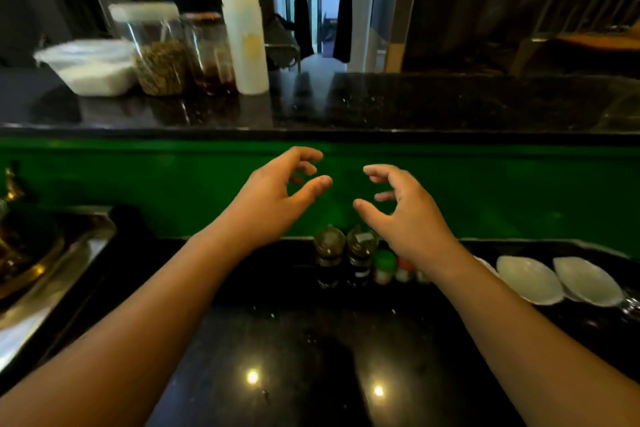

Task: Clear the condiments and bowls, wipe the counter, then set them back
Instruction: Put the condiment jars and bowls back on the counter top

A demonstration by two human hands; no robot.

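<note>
My left hand (pixel 273 194): up in the air, fingers loosely bent, holding nothing.
My right hand (pixel 408 218): up beside it, not touching it, fingers loosely bent, holding nothing.
Under my right hand: 1 dark bottle (pixel 328 253) and a second dark bottle (pixel 361 253) stand side by side at the back of the table (pixel 294 340). A green-cap bottle (pixel 384 267) and a red-cap bottle (pixel 403 270) stand just right of them.
Bowls: first white bowl (pixel 528 279) and second white bowl (pixel 587 281) sit side by side at the right.
Behind: green wall (pixel 138 184).
Upper table (pixel 415 104): squeeze bottle (pixel 244 38), dark jar (pixel 209 52), seed jar (pixel 156 48), white tub (pixel 90 66), all at the left.
Far left: sink (pixel 41 270).
</note>
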